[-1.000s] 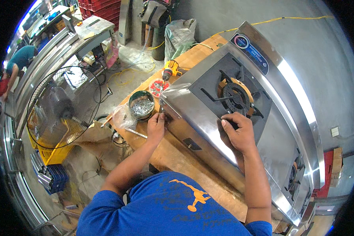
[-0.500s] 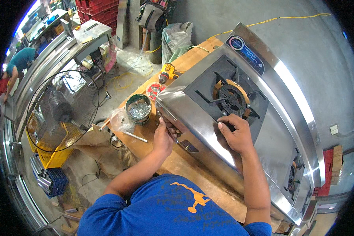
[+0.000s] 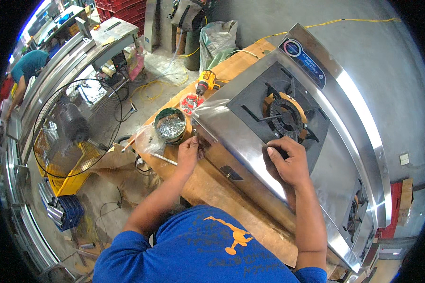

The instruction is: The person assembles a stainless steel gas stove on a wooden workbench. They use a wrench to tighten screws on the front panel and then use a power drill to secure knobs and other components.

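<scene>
A stainless steel gas stove [image 3: 243, 137] lies across a wooden table [image 3: 200, 186], its round burner [image 3: 284, 115] set in a dark panel. At the stove's front left corner is my left hand [image 3: 188, 154], thumb and fingers pinched together; what they hold, if anything, cannot be made out. My right hand [image 3: 290, 160] rests curled on the stove top just in front of the burner, its fingertips hidden underneath. A dark plate with a small brass-coloured part [image 3: 231, 173] shows in the front face. Near my left hand stands a tub of small metal hardware [image 3: 170, 126].
Beyond the tub are a red-and-white dish of small parts [image 3: 191, 104] and a yellow drill [image 3: 206, 83]. A clear plastic bag [image 3: 148, 140] and a metal rod [image 3: 164, 159] lie at the table's left edge. A large fan [image 3: 75, 127] stands left. Another person [image 3: 27, 70] bends over farther off.
My left hand has shifted slightly left and toward me along the stove's front; the thin metal piece by its fingers no longer shows clearly. My right hand stays on the stove top. The view has shifted slightly.
</scene>
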### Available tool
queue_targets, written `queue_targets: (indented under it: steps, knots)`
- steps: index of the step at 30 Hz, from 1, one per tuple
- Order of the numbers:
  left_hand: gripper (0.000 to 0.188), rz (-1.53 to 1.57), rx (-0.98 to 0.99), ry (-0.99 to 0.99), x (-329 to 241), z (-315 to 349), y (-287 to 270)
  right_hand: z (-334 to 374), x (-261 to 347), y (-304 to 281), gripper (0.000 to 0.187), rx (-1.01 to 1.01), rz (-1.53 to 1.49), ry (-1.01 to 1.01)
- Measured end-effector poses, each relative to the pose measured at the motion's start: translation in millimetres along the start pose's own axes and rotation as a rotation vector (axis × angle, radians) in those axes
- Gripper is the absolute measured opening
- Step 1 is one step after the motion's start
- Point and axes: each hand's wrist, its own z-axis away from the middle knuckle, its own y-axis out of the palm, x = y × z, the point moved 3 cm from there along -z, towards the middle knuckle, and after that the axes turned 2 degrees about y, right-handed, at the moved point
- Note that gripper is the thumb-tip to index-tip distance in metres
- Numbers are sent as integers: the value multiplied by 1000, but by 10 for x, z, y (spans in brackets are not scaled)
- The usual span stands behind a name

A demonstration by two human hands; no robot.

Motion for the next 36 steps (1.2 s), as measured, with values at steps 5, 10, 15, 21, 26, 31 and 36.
queue_targets:
  steps: [5,10,15,21,26,31,36]
  knots:
    - [43,-63,35,34,33,-83,-220,72,48,-21,17,-15,19,-26]
    - [40,262,-66,-121,-37,249,40,99,56,-9,17,-1,1,-36]
    - [39,758,-114,-382,-160,461,498,70,20,-5,18,-3,-17,-50]
    - [44,763,-93,-497,-248,404,589,18,-27,-4,18,10,-17,-29]
    - [45,565,-28,-267,-119,270,417,-18,-7,15,16,-6,-19,-54]
    - [43,283,-47,-123,61,155,161,38,39,17,16,2,-12,-41]
    - [43,60,0,-23,33,110,-111,155,113,39,17,-16,2,-36]
